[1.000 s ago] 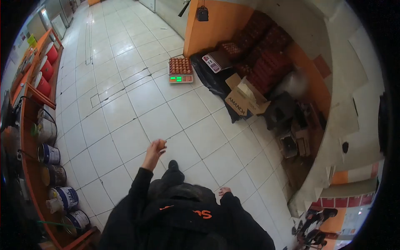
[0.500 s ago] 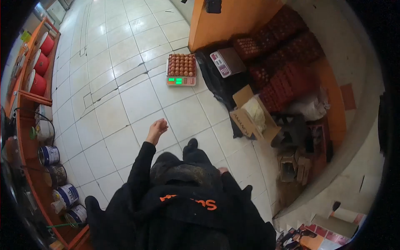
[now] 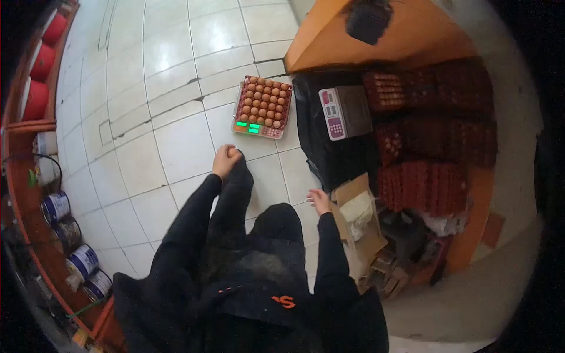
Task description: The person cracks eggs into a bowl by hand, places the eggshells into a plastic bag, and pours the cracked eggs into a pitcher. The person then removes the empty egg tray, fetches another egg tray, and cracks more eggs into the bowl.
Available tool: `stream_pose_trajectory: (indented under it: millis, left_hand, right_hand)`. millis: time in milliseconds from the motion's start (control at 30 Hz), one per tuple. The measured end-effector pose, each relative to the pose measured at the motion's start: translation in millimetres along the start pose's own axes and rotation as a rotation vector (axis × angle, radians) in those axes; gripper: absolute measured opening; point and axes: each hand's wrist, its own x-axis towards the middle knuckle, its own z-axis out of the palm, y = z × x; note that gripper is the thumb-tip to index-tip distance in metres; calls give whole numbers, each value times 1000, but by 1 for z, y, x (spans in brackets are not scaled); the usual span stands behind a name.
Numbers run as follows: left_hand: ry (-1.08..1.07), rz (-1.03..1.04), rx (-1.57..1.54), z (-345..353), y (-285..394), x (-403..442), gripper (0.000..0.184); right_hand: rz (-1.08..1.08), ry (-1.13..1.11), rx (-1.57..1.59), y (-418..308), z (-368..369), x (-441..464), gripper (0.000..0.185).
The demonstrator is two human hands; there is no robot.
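Since the earlier frame, the left hand point(image 3: 226, 160) has been brought closer to the scale point(image 3: 262, 132), and the right hand point(image 3: 319, 201), largely hidden then, has been brought into clear view just beside the box point(image 3: 371, 246). The left fingers are curled round what seems to be an egg point(image 3: 233, 153); it is mostly covered, so the exact grip cannot be told. The right hand is held loosely spread, with nothing seen in it. The tray point(image 3: 238, 106) is set on the scale, ahead of the left hand and a little to its right, touched by neither hand, and brown eggs point(image 3: 265, 97) are seated in its hollows.

A single egg can be judged light, smooth and brittle: it is best held round its widest part, with soft, even pressure from several fingers. The loaded tray would be expected to feel fairly heavy and to flex if raised from one side, so it is better supported from beneath at two opposite edges and kept level. Ahead of the right hand, a second scale point(image 3: 331, 115) is laid on black sheeting point(image 3: 312, 135), with stacked trays point(image 3: 421, 185) farther right.
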Motion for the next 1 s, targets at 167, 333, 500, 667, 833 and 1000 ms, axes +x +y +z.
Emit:
stream_pose_trajectory:
  millis: [167, 333, 500, 667, 833, 1000]
  left_hand:
    - [23, -5, 138, 41, -22, 144, 48]
    - [47, 61, 196, 103, -56, 255, 51]
    - [83, 134, 214, 152, -104, 322, 51]
    - [124, 155, 305, 174, -123, 347, 55]
    - [166, 212, 407, 179, -132, 349, 62]
    - [274, 299, 359, 176, -137, 351, 62]
  right_hand:
    - [82, -143, -29, -30, 47, 109, 20]
    - [-40, -214, -175, -32, 86, 265, 21]
    - [-72, -198, -159, -43, 111, 370, 19]
    - [-62, -198, -30, -64, 126, 417, 19]
    - [-18, -161, 3, -60, 128, 433, 19]
    - [-37, 12, -14, -37, 126, 461, 21]
